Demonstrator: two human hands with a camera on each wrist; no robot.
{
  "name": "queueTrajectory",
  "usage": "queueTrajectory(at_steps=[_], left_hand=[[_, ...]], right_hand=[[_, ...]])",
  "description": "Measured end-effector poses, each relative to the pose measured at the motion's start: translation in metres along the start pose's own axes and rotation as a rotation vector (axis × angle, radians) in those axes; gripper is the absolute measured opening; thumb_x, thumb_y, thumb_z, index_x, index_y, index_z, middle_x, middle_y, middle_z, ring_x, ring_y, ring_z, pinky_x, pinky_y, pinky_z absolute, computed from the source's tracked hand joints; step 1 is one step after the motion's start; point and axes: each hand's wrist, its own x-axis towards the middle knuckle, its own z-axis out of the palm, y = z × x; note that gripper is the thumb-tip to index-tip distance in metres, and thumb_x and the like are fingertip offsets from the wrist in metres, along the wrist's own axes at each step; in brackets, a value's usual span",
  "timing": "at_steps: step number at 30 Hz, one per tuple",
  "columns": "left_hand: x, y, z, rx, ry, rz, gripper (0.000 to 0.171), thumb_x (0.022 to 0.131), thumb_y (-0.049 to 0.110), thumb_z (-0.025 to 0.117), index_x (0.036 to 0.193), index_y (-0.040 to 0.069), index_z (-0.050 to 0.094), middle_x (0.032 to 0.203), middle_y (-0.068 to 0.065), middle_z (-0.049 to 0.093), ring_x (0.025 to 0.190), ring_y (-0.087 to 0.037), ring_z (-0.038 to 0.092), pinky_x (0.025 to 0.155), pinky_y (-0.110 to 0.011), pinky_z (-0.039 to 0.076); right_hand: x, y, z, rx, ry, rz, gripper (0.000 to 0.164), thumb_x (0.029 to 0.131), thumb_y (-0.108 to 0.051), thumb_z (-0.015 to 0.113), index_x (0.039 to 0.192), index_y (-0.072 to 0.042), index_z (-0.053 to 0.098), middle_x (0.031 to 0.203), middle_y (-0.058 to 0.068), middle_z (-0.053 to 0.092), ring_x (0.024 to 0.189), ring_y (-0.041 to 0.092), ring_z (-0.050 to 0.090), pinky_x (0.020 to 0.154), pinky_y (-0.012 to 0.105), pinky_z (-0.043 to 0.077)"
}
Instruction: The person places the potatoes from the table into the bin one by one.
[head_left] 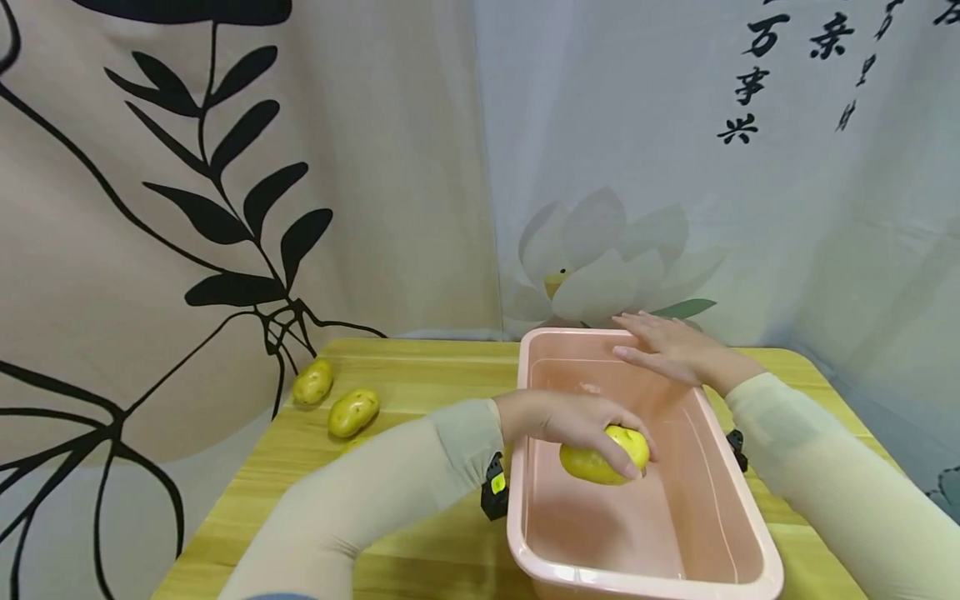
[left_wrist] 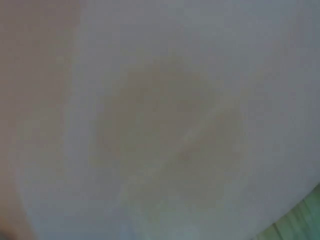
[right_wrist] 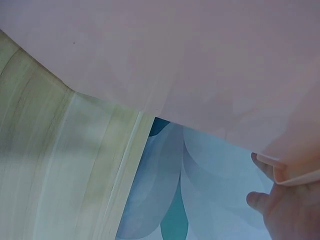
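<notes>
My left hand (head_left: 566,417) grips a yellow potato (head_left: 592,467) inside the opening of a pink plastic basin (head_left: 645,587), above its floor. Fingers and thumb wrap the potato from above. At the basin's far right corner, my right hand (head_left: 678,346) rests on the rim with its fingers extended. The right wrist view shows part of that hand (right_wrist: 290,215) at the rim, beside the basin's outer wall (right_wrist: 200,60). A blurred pale pink surface (left_wrist: 165,125) fills most of the left wrist view.
Two more potatoes, one at the back left edge (head_left: 312,382) and one nearer (head_left: 353,412), lie on the wooden table (head_left: 435,371). Another yellow bit (head_left: 352,445) peeks from behind my left sleeve. Printed curtains (head_left: 405,167) hang behind the table.
</notes>
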Motion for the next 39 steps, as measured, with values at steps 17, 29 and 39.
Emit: queueTrajectory(at_steps=[17, 29, 39], left_hand=[[0.010, -0.004, -0.012, -0.276, -0.067, 0.006, 0.039, 0.083, -0.004, 0.066, 0.121, 0.002, 0.059, 0.108, -0.009, 0.065, 0.093, -0.015, 0.063, 0.080, -0.027, 0.053], [0.008, -0.007, -0.010, 0.004, -0.059, 0.013, 0.054, 0.075, -0.004, 0.076, 0.125, 0.008, 0.058, 0.111, 0.003, 0.066, 0.095, -0.010, 0.062, 0.082, -0.025, 0.053], [0.010, -0.008, -0.008, -0.009, -0.124, 0.010, 0.056, 0.074, -0.007, 0.077, 0.125, 0.004, 0.055, 0.113, 0.000, 0.061, 0.098, -0.010, 0.059, 0.086, -0.025, 0.051]], right_hand=[[-0.002, -0.001, -0.002, 0.003, -0.002, 0.007, 0.078, 0.094, -0.066, 0.035, 0.153, -0.017, 0.026, 0.157, 0.014, 0.023, 0.143, 0.040, 0.016, 0.108, 0.065, 0.015], [-0.003, -0.004, -0.003, 0.015, 0.003, 0.003, 0.076, 0.095, -0.065, 0.035, 0.152, -0.017, 0.028, 0.157, 0.013, 0.024, 0.143, 0.039, 0.015, 0.109, 0.064, 0.014], [-0.004, -0.003, -0.001, 0.023, 0.005, 0.003, 0.075, 0.095, -0.064, 0.036, 0.153, -0.016, 0.028, 0.157, 0.014, 0.023, 0.143, 0.040, 0.015, 0.110, 0.063, 0.014]])
